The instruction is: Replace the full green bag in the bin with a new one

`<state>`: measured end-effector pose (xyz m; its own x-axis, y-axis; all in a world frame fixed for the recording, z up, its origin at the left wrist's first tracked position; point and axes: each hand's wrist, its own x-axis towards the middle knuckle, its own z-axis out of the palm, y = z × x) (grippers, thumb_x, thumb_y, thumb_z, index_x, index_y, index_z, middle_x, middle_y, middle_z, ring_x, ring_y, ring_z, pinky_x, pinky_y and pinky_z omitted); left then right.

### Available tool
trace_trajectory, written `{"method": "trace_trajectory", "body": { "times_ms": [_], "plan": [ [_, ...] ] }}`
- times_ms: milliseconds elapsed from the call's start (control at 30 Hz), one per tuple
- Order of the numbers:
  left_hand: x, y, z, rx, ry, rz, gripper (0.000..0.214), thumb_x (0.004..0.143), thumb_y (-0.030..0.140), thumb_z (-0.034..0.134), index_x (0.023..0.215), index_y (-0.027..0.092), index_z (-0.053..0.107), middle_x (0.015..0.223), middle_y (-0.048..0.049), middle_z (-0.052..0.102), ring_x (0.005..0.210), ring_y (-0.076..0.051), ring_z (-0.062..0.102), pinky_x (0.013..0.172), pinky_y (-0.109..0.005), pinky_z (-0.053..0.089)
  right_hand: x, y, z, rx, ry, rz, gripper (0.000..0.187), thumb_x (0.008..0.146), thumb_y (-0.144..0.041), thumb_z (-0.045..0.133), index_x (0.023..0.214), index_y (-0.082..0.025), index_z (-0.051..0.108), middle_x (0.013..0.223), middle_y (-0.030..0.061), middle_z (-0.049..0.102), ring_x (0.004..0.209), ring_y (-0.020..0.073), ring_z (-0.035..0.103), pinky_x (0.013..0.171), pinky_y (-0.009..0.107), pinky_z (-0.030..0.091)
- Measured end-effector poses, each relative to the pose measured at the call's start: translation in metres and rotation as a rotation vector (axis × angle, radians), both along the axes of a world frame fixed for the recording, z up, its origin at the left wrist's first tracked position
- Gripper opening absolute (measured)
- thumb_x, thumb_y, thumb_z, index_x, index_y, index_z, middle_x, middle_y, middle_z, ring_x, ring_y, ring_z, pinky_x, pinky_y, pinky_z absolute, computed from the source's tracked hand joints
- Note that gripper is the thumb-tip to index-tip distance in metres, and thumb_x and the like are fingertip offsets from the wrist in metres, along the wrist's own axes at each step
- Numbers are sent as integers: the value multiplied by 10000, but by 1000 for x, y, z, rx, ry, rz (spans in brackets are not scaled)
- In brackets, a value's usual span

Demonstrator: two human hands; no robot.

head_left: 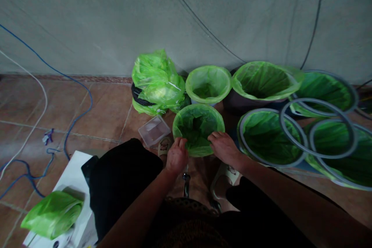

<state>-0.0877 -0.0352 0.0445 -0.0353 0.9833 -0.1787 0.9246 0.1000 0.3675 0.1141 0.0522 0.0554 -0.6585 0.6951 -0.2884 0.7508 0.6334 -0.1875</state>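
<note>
hands point(176, 155) point(223, 148) — 2 | lined bins point(208, 84) — 6 | green bags point(52, 214) — 2 | clear tub point(154, 131) — 1

The mouth of the green-lined bin point(197, 130) between the left hand point(176, 156) and right hand point(223, 148) lay open from above. Grey-ringed bins point(270, 137) crowded the right of the frame; a clear plastic box point(154, 130) and stuffed green bag point(157, 83) blocked the upper left. The tiled floor point(101, 104) gave room farther left, crossed by a blue cable point(83, 113).
</note>
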Motion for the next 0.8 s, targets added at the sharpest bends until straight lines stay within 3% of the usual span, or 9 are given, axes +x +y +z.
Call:
{"method": "trace_trajectory", "body": {
  "times_ms": [100,200,333,500,667,800],
  "plan": [
    [11,-15,4,38,-14,-9,238,875,118,466,1085,194,548,1071,-75,593,1004,-196,592,887,-312,492,-6,-13,15,-46,33,42,191,910,-121,453,912,-161,639,942,106,642,914,222,584,811,322,408],
    [20,-30,1,4,11,-88,140,911,157,451,958,204,574,971,-64,602,937,-199,592,843,-325,502,-11,-29,17,-132,66,96,196,906,-107,454,905,-167,641,916,85,649,857,199,590,743,303,420],
    [21,-39,-12,12,36,-214,185,897,140,475,1014,178,614,1078,-87,630,1000,-231,576,906,-375,492,-14,-40,-5,-116,96,153,214,874,-67,475,967,-154,647,991,82,656,963,217,582,806,312,435],
    [15,-26,-31,32,48,-266,363,896,105,450,1234,145,580,1266,-115,608,1191,-257,527,1088,-457,374,-11,-35,-38,-87,18,166,237,877,-60,467,989,-147,658,989,94,665,961,223,597,838,337,450],
    [16,-2,-39,-132,52,-364,302,880,96,461,1115,151,643,1116,-103,671,1102,-229,571,1099,-432,355,-5,-30,-58,-69,-26,193,223,877,-83,492,979,-164,672,956,97,685,928,221,620,847,346,446],
    [18,2,-46,-192,91,-410,266,886,72,433,995,163,657,1030,-86,682,1072,-217,578,1119,-429,328,-4,-36,-67,-20,-44,210,216,878,-82,496,961,-160,679,933,96,701,918,225,631,931,390,417]
  ]
}}
